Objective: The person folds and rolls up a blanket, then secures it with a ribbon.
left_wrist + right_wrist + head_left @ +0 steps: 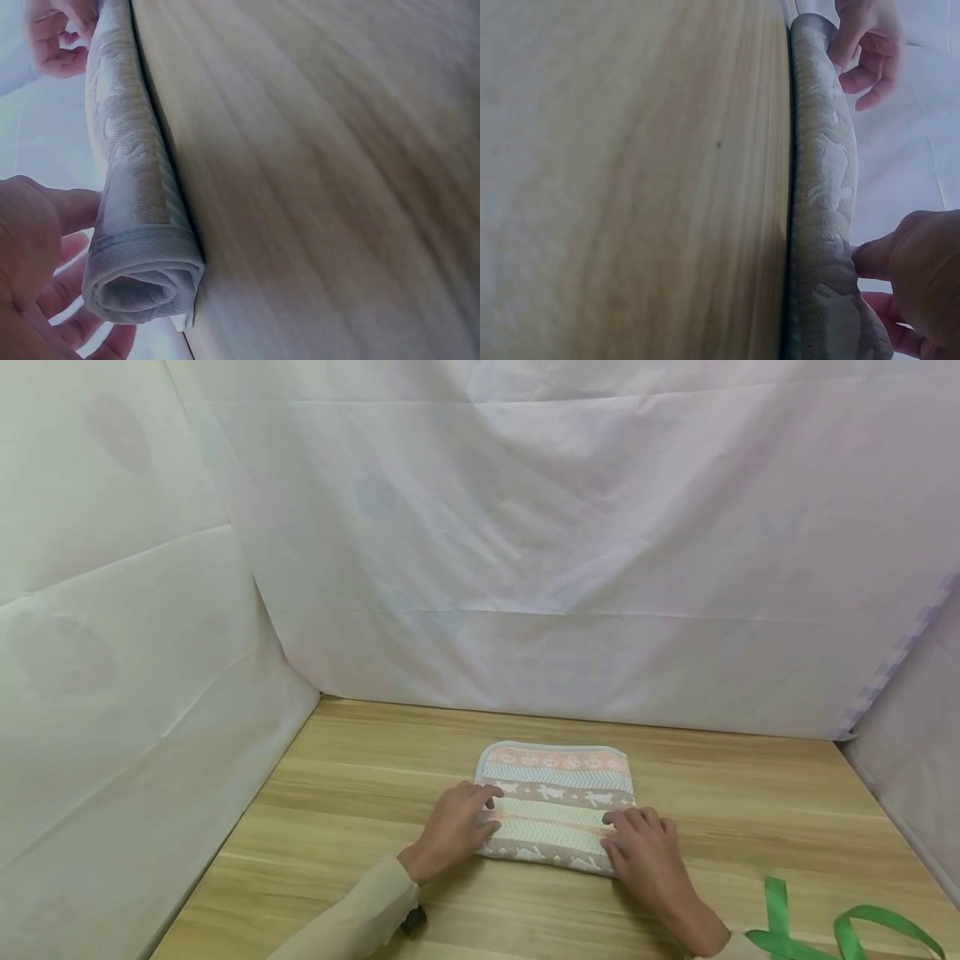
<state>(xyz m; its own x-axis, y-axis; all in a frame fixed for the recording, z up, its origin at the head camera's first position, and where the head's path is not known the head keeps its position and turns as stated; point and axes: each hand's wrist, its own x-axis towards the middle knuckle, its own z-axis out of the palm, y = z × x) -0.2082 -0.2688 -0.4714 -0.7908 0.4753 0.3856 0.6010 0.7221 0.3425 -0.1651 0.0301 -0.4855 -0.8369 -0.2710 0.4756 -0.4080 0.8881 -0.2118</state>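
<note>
A patterned cloth (pixel 555 785) with pastel stripes and white animal figures lies on the table, its near part rolled up. In the left wrist view the end of the roll (pixel 142 289) shows coiled layers. My left hand (pixel 453 827) is at the left end, thumb touching the roll and fingers loosely bent and spread. At the right end my right hand (pixel 648 852) touches the roll with its thumb, the fingers loosely bent over the cloth. Neither hand visibly closes around the roll. The far part of the cloth lies flat.
A green ribbon (pixel 780 910) lies loosely looped at the front right of the wooden table (pixel 360 785). White fabric sheets (pixel 525 568) hang behind the table and at both sides. A small black object (pixel 413 920) is by the left sleeve.
</note>
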